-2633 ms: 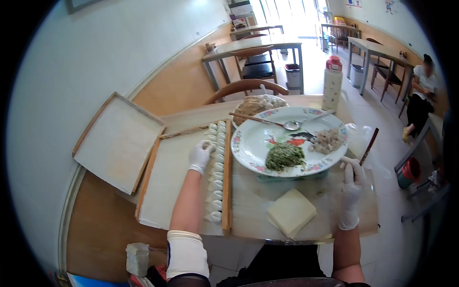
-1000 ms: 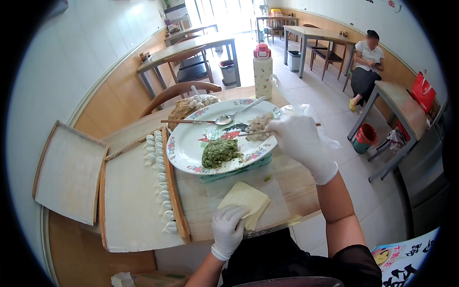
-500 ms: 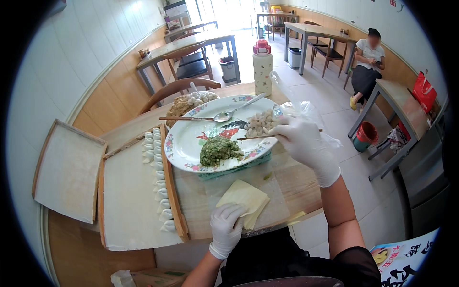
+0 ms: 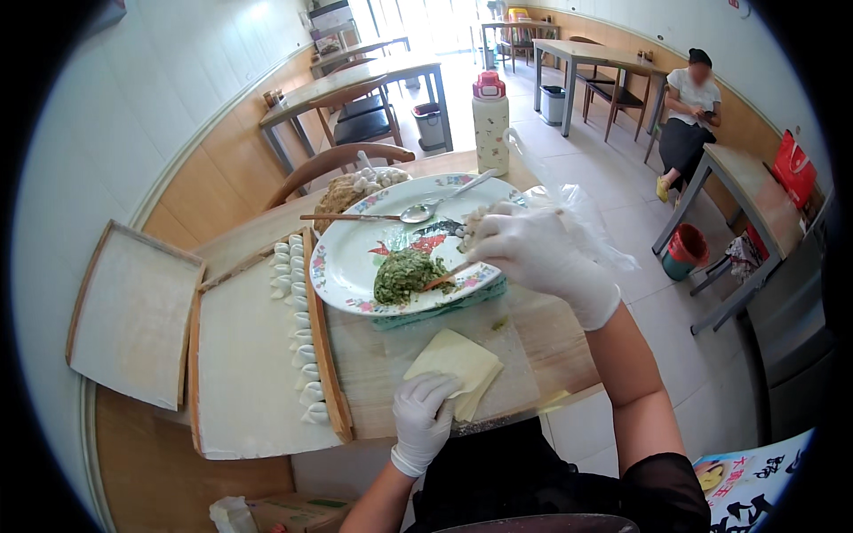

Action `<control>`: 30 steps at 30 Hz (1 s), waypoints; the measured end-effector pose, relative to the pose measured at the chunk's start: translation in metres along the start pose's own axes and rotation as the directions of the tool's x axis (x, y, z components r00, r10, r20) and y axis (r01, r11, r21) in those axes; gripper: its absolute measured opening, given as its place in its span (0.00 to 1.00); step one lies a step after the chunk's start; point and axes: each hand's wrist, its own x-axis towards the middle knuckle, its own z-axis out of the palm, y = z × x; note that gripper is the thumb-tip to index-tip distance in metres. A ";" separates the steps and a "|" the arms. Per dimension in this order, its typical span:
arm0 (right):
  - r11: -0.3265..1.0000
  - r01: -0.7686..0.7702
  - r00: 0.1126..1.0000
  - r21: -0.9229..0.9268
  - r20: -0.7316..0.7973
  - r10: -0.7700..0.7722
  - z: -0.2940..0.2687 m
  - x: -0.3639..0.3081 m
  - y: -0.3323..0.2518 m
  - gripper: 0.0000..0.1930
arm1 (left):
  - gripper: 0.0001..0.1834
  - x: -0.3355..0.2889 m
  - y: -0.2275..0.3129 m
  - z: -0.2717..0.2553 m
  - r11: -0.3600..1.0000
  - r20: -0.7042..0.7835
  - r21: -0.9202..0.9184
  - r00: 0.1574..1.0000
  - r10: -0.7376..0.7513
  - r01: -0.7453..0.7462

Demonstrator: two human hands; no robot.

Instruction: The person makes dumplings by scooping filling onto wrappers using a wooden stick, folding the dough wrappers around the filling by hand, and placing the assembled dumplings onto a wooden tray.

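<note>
My gloved right hand [image 4: 542, 253] is closed around a thin wooden stick [image 4: 444, 277] over the right side of a large oval plate [image 4: 342, 289]. The stick's tip touches the right edge of a mound of chopped green filling [image 4: 404, 275]. Partly hidden behind that hand is a pile of small pale pieces, perhaps shrimp [image 4: 468, 229]. Below the plate, my gloved left hand [image 4: 422, 422] grips the near-left edge of a stack of square yellowish wrappers [image 4: 462, 364]. A metal spoon [image 4: 418, 213] and a brown stick [image 4: 342, 217] lie across the plate's far part.
Left of the plate, a wood-edged tray [image 4: 244, 373] holds a row of folded dumplings [image 4: 304, 355]; another tray [image 4: 129, 315] leans beyond it. A bottle [image 4: 490, 133] and a plastic bag [image 4: 582, 213] stand behind the plate. A person [image 4: 691, 111] sits at the far right.
My right hand has shifted slightly left and tilted the stick, bringing its tip down to the green filling. My left hand stays on the wrappers.
</note>
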 end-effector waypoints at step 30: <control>0.924 -0.365 0.929 0.114 0.114 0.352 0.021 -0.117 -0.067 0.09 | 0.19 -0.015 0.002 -0.001 0.966 -0.099 0.235 0.986 0.135 -0.109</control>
